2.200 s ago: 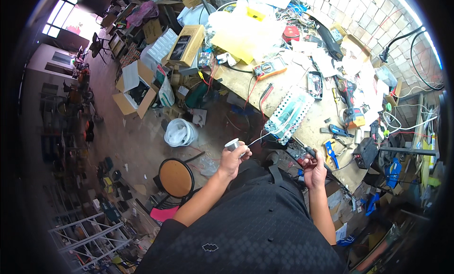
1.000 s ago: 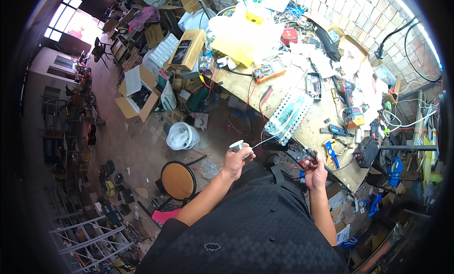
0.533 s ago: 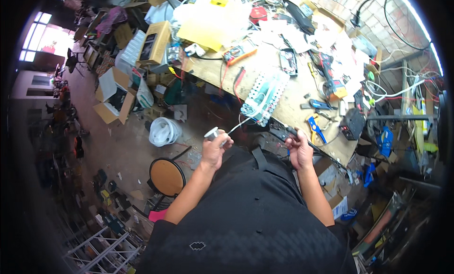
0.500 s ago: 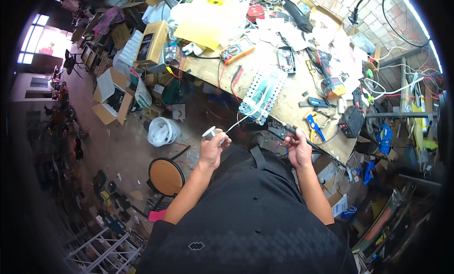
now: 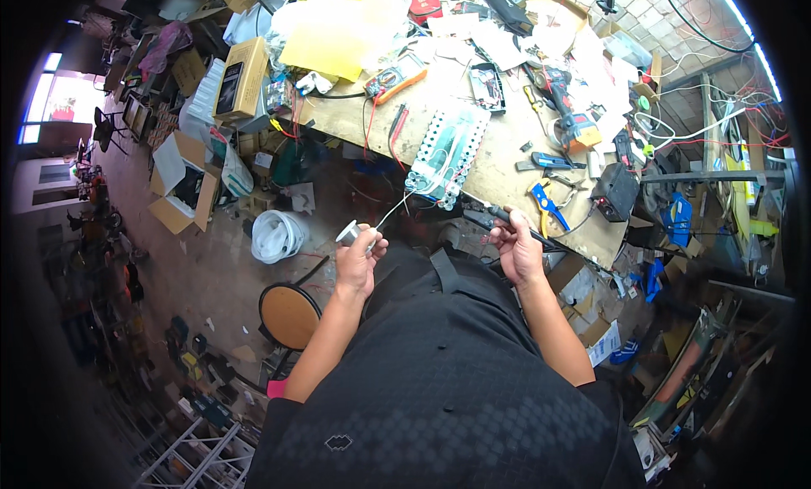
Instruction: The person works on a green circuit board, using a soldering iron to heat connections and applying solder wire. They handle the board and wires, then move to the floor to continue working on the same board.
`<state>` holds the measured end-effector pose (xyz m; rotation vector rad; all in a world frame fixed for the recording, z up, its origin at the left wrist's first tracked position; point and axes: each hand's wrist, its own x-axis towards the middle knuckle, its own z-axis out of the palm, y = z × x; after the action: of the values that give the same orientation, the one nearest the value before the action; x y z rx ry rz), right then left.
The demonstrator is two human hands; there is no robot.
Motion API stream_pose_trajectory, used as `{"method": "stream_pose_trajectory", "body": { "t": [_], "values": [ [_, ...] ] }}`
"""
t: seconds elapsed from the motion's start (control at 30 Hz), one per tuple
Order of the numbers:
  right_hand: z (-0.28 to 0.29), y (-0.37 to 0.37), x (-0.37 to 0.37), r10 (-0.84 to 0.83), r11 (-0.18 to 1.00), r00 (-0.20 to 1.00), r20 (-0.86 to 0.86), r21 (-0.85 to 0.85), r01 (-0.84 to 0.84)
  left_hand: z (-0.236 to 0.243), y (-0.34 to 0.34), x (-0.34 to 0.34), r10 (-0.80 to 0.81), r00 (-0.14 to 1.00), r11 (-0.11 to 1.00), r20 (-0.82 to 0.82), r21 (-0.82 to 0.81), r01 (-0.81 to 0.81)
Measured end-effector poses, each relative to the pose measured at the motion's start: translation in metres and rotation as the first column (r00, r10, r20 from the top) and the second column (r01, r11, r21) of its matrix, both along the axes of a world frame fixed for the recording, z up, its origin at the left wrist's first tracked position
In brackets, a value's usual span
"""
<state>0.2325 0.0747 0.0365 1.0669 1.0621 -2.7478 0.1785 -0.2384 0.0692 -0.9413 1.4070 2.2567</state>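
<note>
Since the frame half a second ago, the whole view has shifted, so the bench and both hands sit farther left and higher, while each hand keeps its hold. The left hand (image 5: 358, 265) has thumb and fingers wrapped around a small white, flanged spool (image 5: 347, 232), a little off the bench's near edge; whether the fingertips also pinch the thin, silvery-white strand (image 5: 393, 208) leaving it, I cannot tell. That strand slants up and right to the near end of a long, green-teal board with rows of dark round holes along both sides (image 5: 457, 141), which lies on the pale wooden bench (image 5: 504, 166), its near end at the edge. The right hand (image 5: 519, 251) pinches a slim, black-handled, pen-shaped tool (image 5: 504, 214) between thumb and fingers, apart from the board. The step in hand looks like bringing strand and tool together at the board's near end; the next move would seem to call for a steady tool tip and a controlled feed of strand. The board's long axis runs obliquely from the near edge, away and to the right; the tool's long axis slants up and left, its tip end toward the board's near end.
</note>
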Motion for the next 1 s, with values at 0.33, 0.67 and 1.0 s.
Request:
{"method": "stream_pose_trajectory", "body": {
  "t": [0.33, 0.67, 1.0],
  "values": [
    [0.0, -0.0026, -0.003, 0.002, 1.0, 1.0, -0.006, 0.003, -0.002, -0.0024, -0.0044, -0.0024, -0.024, 1.0, 0.999, 0.003, -0.04, 0.024],
    [-0.0002, -0.0045, -0.0055, 0.008, 1.0, 1.0, -0.002, -0.016, -0.008, -0.0023, -0.005, -0.0054, -0.003, 1.0, 0.999, 0.029, -0.051, 0.004],
    [-0.002, -0.0066, -0.0063, 0.003, 1.0, 1.0, 0.007, -0.026, -0.003, 0.002, -0.0048, -0.0067, -0.014, 0.999, 0.998, 0.049, -0.058, 0.017]
  ]
}}
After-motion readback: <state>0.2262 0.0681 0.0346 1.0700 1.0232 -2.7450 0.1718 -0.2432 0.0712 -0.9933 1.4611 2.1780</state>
